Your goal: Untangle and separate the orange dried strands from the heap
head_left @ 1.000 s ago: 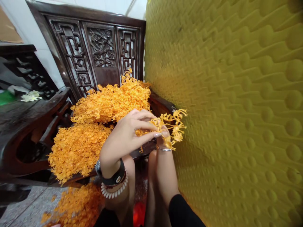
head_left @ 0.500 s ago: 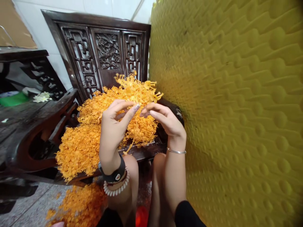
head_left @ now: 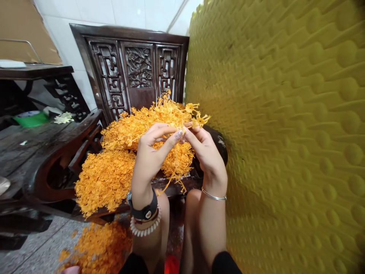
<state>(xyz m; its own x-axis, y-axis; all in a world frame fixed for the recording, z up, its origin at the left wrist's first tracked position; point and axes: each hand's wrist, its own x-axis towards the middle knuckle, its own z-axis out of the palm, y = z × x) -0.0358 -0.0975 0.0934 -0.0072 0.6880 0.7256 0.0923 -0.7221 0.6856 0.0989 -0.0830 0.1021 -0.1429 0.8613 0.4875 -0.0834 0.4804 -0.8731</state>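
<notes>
Wooden chair seat (head_left: 176, 189) lies just below your left hand (head_left: 151, 156) and right hand (head_left: 207, 156), whose pressed fingertips (head_left: 179, 134) pinch a tuft of orange strands (head_left: 198, 118), partly hiding it. More orange strands (head_left: 104, 180) heap on the seat and spill across the tiled floor (head_left: 31, 243), beside a yellow padded panel (head_left: 285, 133).

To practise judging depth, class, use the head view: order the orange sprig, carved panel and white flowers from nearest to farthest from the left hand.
From the left hand:
1. The orange sprig: at its fingertips, to the right.
2. The carved panel: straight ahead, on the bench back.
3. The white flowers: far left, on the dark table.
</notes>
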